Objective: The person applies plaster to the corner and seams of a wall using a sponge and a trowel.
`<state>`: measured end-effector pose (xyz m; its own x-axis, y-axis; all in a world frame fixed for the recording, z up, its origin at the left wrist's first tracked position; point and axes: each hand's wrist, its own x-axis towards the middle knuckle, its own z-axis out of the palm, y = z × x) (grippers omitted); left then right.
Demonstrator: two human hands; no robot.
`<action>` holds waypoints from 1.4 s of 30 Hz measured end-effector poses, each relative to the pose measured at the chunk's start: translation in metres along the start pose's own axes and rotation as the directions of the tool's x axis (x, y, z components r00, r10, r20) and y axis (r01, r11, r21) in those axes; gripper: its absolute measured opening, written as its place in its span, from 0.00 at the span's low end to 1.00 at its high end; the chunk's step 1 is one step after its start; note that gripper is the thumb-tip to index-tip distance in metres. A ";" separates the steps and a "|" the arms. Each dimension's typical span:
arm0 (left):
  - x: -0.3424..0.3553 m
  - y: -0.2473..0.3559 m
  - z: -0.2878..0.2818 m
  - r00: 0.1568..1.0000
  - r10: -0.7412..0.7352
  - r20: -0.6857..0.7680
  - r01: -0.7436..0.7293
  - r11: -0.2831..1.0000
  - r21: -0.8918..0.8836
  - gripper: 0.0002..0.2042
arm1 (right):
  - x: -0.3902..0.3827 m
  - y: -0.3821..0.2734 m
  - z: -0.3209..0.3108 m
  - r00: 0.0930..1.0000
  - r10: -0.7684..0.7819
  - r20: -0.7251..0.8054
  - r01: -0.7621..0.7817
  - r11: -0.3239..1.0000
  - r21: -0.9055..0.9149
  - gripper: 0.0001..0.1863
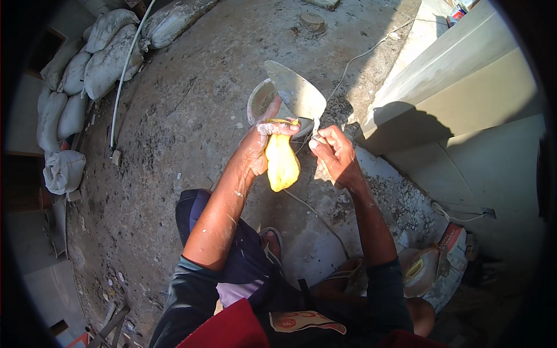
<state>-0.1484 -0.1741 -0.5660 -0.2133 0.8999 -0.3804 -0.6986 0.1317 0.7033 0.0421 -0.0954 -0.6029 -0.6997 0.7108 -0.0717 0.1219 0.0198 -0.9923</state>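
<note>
My left hand (261, 139), smeared white, is closed around a trowel with a broad, pale, plaster-coated blade (299, 93) pointing away from me. A bulky yellow piece (282, 163) hangs below the thumb and looks like the trowel's handle. My right hand (336, 152) is closed just right of the blade's base, fingers pinched on a narrow whitish-smeared strip (316, 126); its kind is not clear. Behind the blade stands a pale round bucket (255, 104), partly hidden by the trowel and my left hand.
White filled sacks (113, 64) are stacked at the far left beside a white pole (123, 81). A cable (319, 217) crosses the rough floor between my feet. A pale wall (464, 156) rises on the right, with a clear container (419, 272) and a torn bag (451, 255) below.
</note>
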 end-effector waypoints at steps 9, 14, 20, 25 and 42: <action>-0.023 0.018 -0.002 0.978 0.051 -0.201 -0.060 0.997 -0.043 0.40 | 0.022 0.052 0.014 0.905 -0.419 -0.081 0.230 0.638 -0.735 0.13; -0.035 0.025 -0.001 0.878 0.245 -0.412 -0.233 0.969 0.081 0.40 | 0.026 0.087 0.014 0.975 -0.221 0.006 0.100 0.415 -0.904 0.25; -0.049 0.031 0.002 0.828 0.327 -0.455 -0.294 0.945 0.144 0.37 | -0.001 0.083 -0.003 0.940 -0.335 -0.058 0.120 0.486 -0.866 0.22; -0.069 0.036 0.015 0.843 0.327 -0.428 -0.286 0.945 0.159 0.30 | -0.059 0.076 -0.048 0.910 -0.392 -0.135 0.127 0.574 -0.809 0.17; -0.126 0.037 0.047 0.980 0.187 0.061 -0.186 0.982 -0.019 0.31 | -0.125 0.145 -0.172 0.948 0.064 -0.311 -0.305 0.462 -0.833 0.20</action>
<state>-0.1151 -0.2634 -0.4639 -0.2983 0.9322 -0.2048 -0.6596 -0.0462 0.7502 0.2682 -0.0608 -0.7204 -0.4366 0.8940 -0.1005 0.8557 0.3782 -0.3532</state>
